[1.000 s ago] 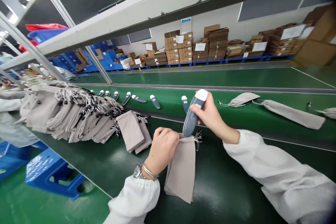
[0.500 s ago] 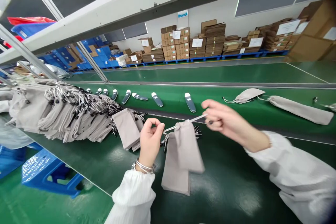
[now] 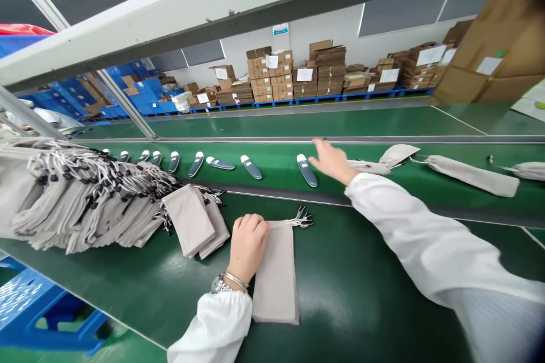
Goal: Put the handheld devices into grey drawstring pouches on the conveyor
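My left hand (image 3: 248, 244) has its fingers curled over the upper left corner of a small stack of grey drawstring pouches (image 3: 276, 281), whose white cords (image 3: 301, 217) stick out at the top right. Over the green belt, my right hand (image 3: 330, 160) is stretched out with nothing in it, its fingertips beside a dark grey-blue oblong item (image 3: 307, 173) with a white end. Behind its wrist lies a grey pouch (image 3: 369, 167), partly covered by the sleeve. Another small pile of pouches (image 3: 189, 220) rests left of my left hand.
A large heap of pouches (image 3: 97, 204) covers the table's left side. Several similar oblong items (image 3: 251, 167) line the belt (image 3: 272, 153). Filled-looking pouches (image 3: 472, 174) lie to the right. A metal beam (image 3: 179, 25) crosses overhead; a blue stool (image 3: 46, 306) stands lower left.
The pouch held by its cords between both hands is now on the belt, released. My right hand has moved forward to the oblong item; my left hand has dropped onto the pouch stack.
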Available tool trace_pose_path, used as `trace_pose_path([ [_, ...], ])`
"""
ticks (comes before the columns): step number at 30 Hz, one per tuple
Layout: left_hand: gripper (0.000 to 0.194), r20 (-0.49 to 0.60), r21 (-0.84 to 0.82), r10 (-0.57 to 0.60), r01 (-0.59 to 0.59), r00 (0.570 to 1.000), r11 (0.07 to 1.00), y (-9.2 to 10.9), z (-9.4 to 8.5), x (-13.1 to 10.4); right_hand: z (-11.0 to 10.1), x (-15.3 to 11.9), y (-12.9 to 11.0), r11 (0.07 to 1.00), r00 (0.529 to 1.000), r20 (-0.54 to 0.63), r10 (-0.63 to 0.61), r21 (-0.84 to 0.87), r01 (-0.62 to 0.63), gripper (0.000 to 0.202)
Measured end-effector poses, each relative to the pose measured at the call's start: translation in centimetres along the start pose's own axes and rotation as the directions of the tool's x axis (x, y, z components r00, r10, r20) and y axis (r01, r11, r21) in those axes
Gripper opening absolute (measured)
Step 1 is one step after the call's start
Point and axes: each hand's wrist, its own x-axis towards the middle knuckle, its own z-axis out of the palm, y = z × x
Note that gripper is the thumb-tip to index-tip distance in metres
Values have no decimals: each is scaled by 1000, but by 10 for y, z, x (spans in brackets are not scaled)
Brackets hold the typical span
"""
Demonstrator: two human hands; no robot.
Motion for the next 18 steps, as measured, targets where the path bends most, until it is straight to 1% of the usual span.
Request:
trace_pose_path([
  [1, 18, -5, 26, 24, -23, 1000, 999, 1, -1, 1, 13, 5, -1, 998, 993, 101, 58, 8, -59, 60],
  [2, 19, -6, 44, 38, -37, 999, 998, 2, -2, 2, 25, 9, -2, 994, 980, 173, 101, 26, -107, 59],
  [3, 18, -1, 53, 40, -40, 999, 998, 3, -3, 3, 34, 12, -2, 989, 969, 213, 125, 48, -138, 57],
  [5, 12, 23, 55, 15, -16, 1000, 998, 4, -5, 4, 47, 16, -1, 979, 956, 256, 145, 100, -175, 51],
  [8, 10, 60, 59, -22, 19, 998, 998, 4, -6, 5, 51, 15, -2, 953, 952, 269, 144, 220, -206, 41],
  [11, 18, 64, 18, -22, 21, 998, 1000, 3, -11, 6, 42, 0, -14, 909, 965, 226, 131, 361, -208, 35],
  [12, 19, 69, -27, -26, 28, 997, 999, 3, -14, 7, 36, -9, -21, 874, 971, 212, 113, 443, -198, 36],
  [13, 18, 81, -88, -34, 41, 996, 995, 3, -18, 8, 30, -19, -29, 818, 977, 197, 82, 547, -179, 37],
  [15, 17, 123, -243, -64, 92, 990, 966, 6, -30, 12, 18, -43, -48, 642, 990, 144, -6, 760, -107, 42],
  [16, 16, 144, -333, -86, 130, 986, 934, 8, -37, 14, 12, -54, -58, 546, 993, 106, -44, 835, -65, 44],
  [17, 16, 159, -428, -111, 170, 981, 888, 11, -44, 17, 7, -66, -68, 475, 994, 75, -78, 880, -29, 47],
  [18, 16, 163, -521, -138, 204, 977, 829, 15, -50, 20, 3, -76, -77, 440, 992, 61, -110, 898, -7, 48],
])
